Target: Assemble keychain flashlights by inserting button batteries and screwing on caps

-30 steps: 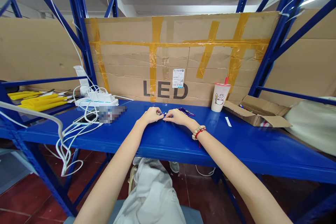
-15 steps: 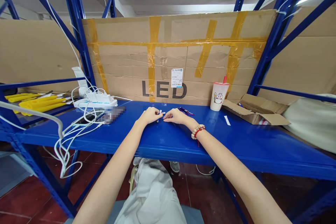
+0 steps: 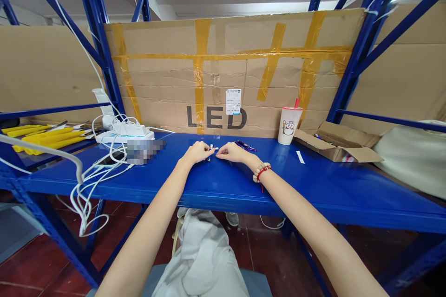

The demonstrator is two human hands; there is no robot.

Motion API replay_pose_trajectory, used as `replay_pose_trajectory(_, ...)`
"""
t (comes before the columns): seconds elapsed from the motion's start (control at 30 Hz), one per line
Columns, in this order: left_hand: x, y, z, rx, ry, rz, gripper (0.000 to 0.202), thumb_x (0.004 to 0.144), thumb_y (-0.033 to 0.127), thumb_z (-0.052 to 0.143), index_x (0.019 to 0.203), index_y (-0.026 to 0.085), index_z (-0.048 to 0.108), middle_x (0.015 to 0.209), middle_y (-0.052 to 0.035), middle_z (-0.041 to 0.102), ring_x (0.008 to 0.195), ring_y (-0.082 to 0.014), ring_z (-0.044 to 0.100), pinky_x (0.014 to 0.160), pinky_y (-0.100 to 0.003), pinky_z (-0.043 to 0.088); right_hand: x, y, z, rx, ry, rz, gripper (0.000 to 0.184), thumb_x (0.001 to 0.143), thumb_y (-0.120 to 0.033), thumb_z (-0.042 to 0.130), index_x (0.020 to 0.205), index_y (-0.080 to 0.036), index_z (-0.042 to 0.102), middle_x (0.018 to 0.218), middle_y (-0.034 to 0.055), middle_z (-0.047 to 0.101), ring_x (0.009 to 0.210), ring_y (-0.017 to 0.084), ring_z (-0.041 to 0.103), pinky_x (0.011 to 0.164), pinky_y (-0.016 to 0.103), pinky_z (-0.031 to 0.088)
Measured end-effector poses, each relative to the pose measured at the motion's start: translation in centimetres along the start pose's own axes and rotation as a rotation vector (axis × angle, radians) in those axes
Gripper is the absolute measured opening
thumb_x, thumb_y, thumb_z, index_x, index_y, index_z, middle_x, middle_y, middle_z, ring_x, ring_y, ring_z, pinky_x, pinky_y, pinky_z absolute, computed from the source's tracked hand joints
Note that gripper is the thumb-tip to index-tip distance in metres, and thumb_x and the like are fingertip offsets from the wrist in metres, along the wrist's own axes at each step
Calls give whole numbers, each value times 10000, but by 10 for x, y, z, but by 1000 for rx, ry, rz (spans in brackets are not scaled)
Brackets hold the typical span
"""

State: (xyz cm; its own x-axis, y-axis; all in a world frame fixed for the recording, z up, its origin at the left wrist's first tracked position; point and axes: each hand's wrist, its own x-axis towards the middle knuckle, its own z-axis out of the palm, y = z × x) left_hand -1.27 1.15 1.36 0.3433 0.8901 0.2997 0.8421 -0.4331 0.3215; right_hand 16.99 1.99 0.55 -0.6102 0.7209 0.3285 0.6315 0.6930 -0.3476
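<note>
My left hand [image 3: 198, 152] is closed over the middle of the blue table [image 3: 223, 185]. Its fingers pinch a small white-and-dark piece [image 3: 211, 146], too small to name, whose lower end shows beneath the fingertips. Just to the right, my right hand [image 3: 231, 153] has thumb and fingers drawn together. A light-coloured tip lies between the two hands, close to the right fingertips; whether the right fingers grip anything is not clear. Behind the right hand lie purple pens [image 3: 245, 145]. A beaded bracelet and a red cord circle the right wrist.
A paper cup with a red straw [image 3: 290, 125] stands at the back right, near a white strip [image 3: 300, 157] and an open cardboard box [image 3: 337, 141]. At left are a power strip [image 3: 125, 136], tangled white cables [image 3: 87, 190] and yellow-handled tools [image 3: 52, 139]. Cardboard [image 3: 167, 83] closes the back.
The view has shifted slightly. Both hands keep nearly the same pose, fingertips close together, and the small piece stays at the left hand.
</note>
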Motion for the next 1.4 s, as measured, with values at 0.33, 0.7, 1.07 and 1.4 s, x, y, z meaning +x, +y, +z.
replay_pose_trajectory(0.33,1,-2,2,17,54,29,440,813,517,417,576,193,598,603,-12,656,641,-167,594,506,-225,340,1,7,3,79,-16,55,151,764,-209,609,839,-129,712,790,56,714,702,148,641,638,211,474)
replay_pose_trajectory(0.7,6,-8,6,2,61,79,221,784,395,549,879,244,680,783,4,701,749,-171,617,579,-220,384,-5,-7,-14,-223,409,79,153,798,-346,619,798,-205,679,838,9,652,666,109,558,577,219,365)
replay_pose_trajectory(1.07,6,-9,6,-94,20,126,308,809,445,477,864,236,697,702,10,702,703,-166,625,611,-225,419,-2,-12,-7,-165,334,-12,103,825,-255,587,838,-185,663,868,13,595,621,76,522,556,206,341)
replay_pose_trajectory(1.4,1,-3,2,-79,12,116,299,812,428,476,862,226,691,717,-4,706,764,-184,632,623,-229,421,3,0,1,-49,350,-41,142,820,-273,581,832,-169,677,849,23,607,604,79,531,568,209,386)
